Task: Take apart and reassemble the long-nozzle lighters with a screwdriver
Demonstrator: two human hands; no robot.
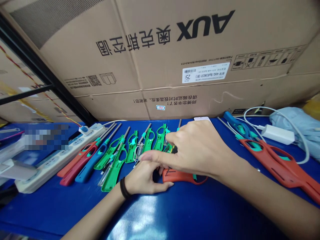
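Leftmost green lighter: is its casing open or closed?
Open: two green shell halves lie apart, with a clear inner part exposed between them.

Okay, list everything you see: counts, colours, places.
Orange lighter: one, orange, centre
Tool handle: one, black-yellow, centre
Casing halves: at least five, green, centre-left
Left lighters: three (orange, red, blue), left
Right lighters: at least three (orange, blue), right
Power strip: one, white, left
Charger: one, white, right
Bundle: one, pale blue, far right
Flat object: one, pale, back centre
Cardboard: uncounted, brown, back
Frame: one, black, left
Table: one, blue, below
Left hand: one, bare, centre
Right hand: one, bare, centre
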